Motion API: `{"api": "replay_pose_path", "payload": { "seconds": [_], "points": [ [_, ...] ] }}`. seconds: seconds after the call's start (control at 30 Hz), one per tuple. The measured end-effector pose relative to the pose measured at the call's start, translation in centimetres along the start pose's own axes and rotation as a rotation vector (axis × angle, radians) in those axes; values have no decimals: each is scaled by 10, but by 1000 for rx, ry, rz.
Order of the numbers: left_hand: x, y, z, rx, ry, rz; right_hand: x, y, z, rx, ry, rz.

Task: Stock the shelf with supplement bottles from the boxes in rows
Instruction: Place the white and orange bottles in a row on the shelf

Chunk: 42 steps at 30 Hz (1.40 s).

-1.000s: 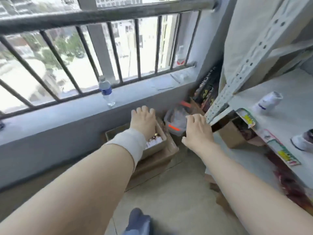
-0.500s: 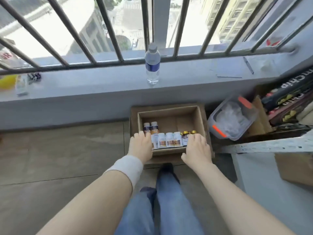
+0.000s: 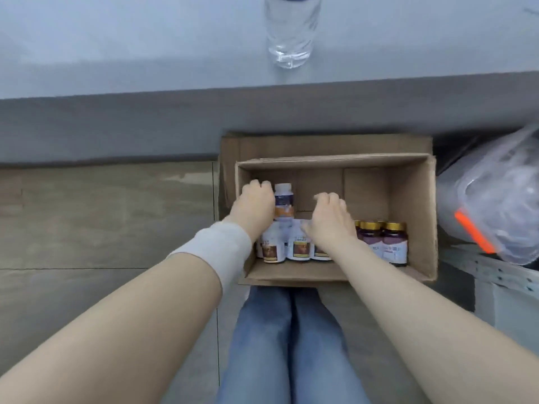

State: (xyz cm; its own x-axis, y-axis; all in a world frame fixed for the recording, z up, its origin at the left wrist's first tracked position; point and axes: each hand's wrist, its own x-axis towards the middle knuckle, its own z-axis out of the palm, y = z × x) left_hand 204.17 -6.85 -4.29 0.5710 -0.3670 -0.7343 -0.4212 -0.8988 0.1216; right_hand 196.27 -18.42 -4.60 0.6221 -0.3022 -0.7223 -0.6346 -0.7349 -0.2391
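Inside the open cardboard box [image 3: 408, 199] on the floor, the left hand [image 3: 256, 205] curls beside a white-capped supplement bottle [image 3: 283, 199]; whether it grips anything I cannot tell. The right hand [image 3: 331, 220], fingers bent, hovers over white bottles [image 3: 297, 246]; gold-capped dark bottles [image 3: 388, 240] stand rightmost.

Floor [image 3: 102, 217]: grey-brown tiles with thin seams.
Cardboard box [image 3: 420, 199]: open, on the floor against the grey wall base.
Clear plastic container [image 3: 495, 205]: just right of the box, tilted, orange clip.
Ledge [image 3: 116, 45]: pale grey, above the box.
Water bottle [image 3: 291, 33]: upright on the ledge.
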Motion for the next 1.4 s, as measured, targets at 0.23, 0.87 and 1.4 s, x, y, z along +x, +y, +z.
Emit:
{"api": "replay_pose_path", "payload": {
  "seconds": [0.23,0.87,1.4],
  "points": [
    [91,-9,14,354,-194,49,95,-4,54,206,-212,62],
    [95,2,50,-218,-44,-97,94,59,26,602,-34,152],
    [-132,67,-80,-1151,8,215,-157,89,-64,1355,133,234]
  ]
}}
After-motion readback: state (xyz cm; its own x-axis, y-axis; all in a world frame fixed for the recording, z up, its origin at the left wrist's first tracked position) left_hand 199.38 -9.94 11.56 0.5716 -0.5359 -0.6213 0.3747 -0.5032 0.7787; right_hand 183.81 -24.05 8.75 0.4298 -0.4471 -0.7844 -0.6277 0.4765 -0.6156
